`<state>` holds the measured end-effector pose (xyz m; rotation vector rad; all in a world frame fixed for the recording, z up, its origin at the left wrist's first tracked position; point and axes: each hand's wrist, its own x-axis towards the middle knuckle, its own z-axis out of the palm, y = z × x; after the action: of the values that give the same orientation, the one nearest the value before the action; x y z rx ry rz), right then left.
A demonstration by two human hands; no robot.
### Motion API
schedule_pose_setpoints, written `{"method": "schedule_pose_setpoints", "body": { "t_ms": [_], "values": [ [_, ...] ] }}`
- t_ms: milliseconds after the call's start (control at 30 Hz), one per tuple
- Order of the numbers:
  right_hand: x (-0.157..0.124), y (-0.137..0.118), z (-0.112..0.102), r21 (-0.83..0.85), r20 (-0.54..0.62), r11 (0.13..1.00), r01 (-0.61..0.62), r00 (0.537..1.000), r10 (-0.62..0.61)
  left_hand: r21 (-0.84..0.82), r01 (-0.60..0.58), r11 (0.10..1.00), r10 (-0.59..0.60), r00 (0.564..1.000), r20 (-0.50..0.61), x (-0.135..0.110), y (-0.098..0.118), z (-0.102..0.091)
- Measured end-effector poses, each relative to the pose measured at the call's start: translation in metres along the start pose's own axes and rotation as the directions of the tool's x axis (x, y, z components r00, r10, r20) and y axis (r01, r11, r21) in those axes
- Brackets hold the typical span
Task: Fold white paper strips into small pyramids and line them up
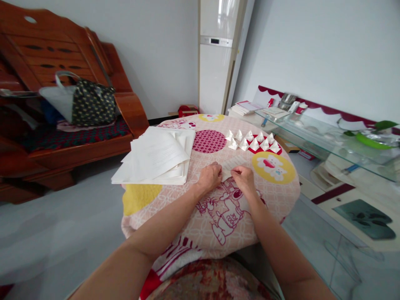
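Both hands are at a small sheet of paper (233,163) on the cloth-covered round table. My left hand (211,175) has its fingers curled closed at the sheet's left edge. At the near right edge, the thumb and fingertips of my right hand (244,178) pinch the paper. Printed lines show faintly on the sheet, and its near part is partly hidden by the fingers. Beyond it stand several white folded paper pyramids (254,144) in two rows. Left of my hands lies a thick, uneven stack of white paper (156,154), the top sheets turned askew.
The patterned tablecloth (187,208) drapes over the table's edge. A glass-topped cabinet (331,141) stands close on the right, with books (245,107) at its far end. To the left is a wooden bench (125,112) bearing a dark patterned bag (93,102). A tall white air conditioner (215,71) stands behind.
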<state>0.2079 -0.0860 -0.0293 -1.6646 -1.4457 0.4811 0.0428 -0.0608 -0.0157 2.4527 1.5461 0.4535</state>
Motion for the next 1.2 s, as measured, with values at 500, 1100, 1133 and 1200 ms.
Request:
{"method": "schedule_pose_setpoints", "body": {
  "t_ms": [500,1100,1133,1200],
  "values": [
    [0.006,-0.021,0.004,-0.417,0.17,0.906,0.066,0.985,0.007,-0.054,-0.035,0.998,0.036,0.999,0.023,0.002,-0.002,-0.003],
    [0.014,-0.004,0.007,-0.322,0.242,0.92,0.222,0.959,-0.147,-0.035,-0.058,0.998,0.059,0.998,0.033,0.004,-0.005,-0.001],
    [0.014,-0.001,0.005,-0.257,0.226,0.942,0.215,0.961,-0.157,-0.04,-0.054,0.998,0.056,0.998,0.032,0.004,-0.006,-0.002],
    [0.012,0.004,0.002,-0.149,0.165,0.972,0.18,0.974,-0.155,-0.058,-0.056,0.997,0.058,0.998,0.022,0.003,-0.006,-0.003]
  ]
}}
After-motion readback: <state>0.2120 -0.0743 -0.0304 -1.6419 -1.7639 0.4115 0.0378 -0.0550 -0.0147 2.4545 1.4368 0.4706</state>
